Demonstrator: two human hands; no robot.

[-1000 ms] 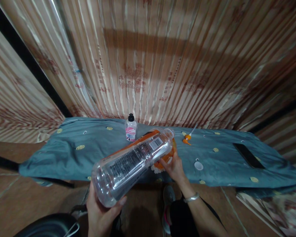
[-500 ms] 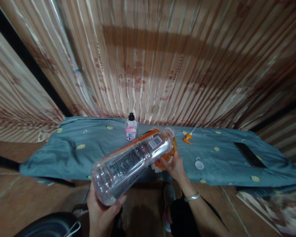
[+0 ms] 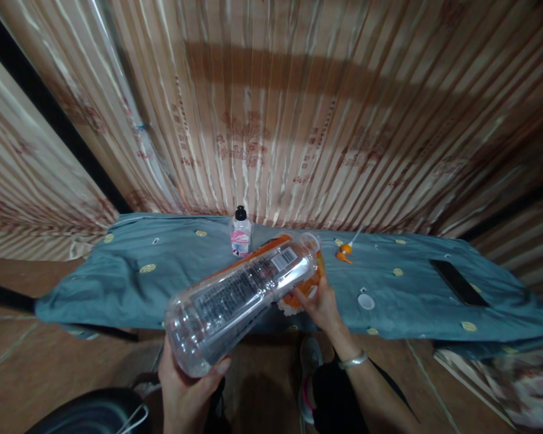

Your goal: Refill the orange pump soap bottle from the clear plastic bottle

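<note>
A large clear plastic bottle (image 3: 226, 310) with an orange and black label is tilted, its open neck to the upper right and lower than I can judge exactly. My left hand (image 3: 187, 377) grips its base. Under the neck, my right hand (image 3: 319, 307) is closed round an orange bottle (image 3: 294, 300), which the clear bottle partly hides. An orange pump head (image 3: 344, 253) with a pale tube lies on the cloth to the right. Nearer me is a small white round disc (image 3: 366, 301). A small bottle with a black cap and pink label (image 3: 241, 235) stands upright behind the clear bottle.
A teal cloth with yellow motifs covers the narrow bed-like surface (image 3: 117, 283). A dark phone (image 3: 459, 283) lies at its right. Striped curtains (image 3: 271, 120) hang behind. A round black object (image 3: 90, 416) is at the lower left, on the floor side.
The clear bottle's base and my left hand have shifted very slightly left. My right hand and the orange bottle stay in place.
</note>
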